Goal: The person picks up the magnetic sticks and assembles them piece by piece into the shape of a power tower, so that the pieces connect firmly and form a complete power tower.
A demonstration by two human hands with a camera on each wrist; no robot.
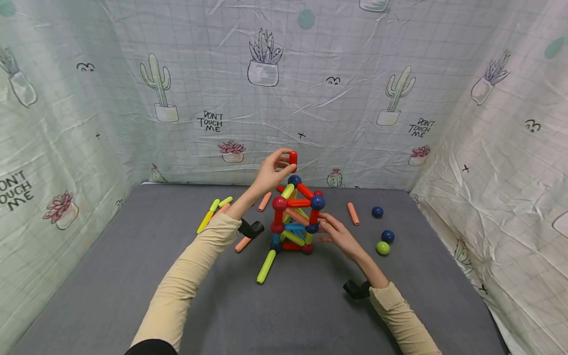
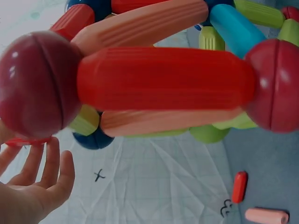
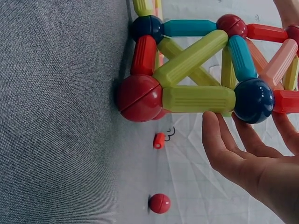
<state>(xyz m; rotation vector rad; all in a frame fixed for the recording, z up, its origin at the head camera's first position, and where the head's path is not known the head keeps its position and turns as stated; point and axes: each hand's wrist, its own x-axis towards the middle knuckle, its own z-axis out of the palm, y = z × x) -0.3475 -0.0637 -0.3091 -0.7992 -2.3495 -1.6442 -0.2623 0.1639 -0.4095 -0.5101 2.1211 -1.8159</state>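
Observation:
A tower of coloured building sticks and balls (image 1: 299, 202) stands mid-table. My left hand (image 1: 272, 170) pinches a short red stick (image 1: 293, 160), held upright just above the tower's top blue ball (image 1: 295, 180). In the left wrist view, tower parts hide much of that stick beyond the left hand (image 2: 37, 186). On the tower's right side, my right hand (image 1: 339, 237) has its fingers loosely extended. Seen from the right wrist, the right hand (image 3: 252, 163) rests its fingertips by a yellow-green stick (image 3: 198, 99) and a dark blue ball (image 3: 253, 101).
A yellow-green stick (image 1: 266, 266) juts forward from the tower's base. Loose yellow sticks (image 1: 207, 217) and salmon sticks (image 1: 242, 244) lie left. On the right are a salmon stick (image 1: 353, 213), blue balls (image 1: 377, 212) and a green ball (image 1: 382, 248). A printed curtain (image 1: 337, 123) surrounds the table.

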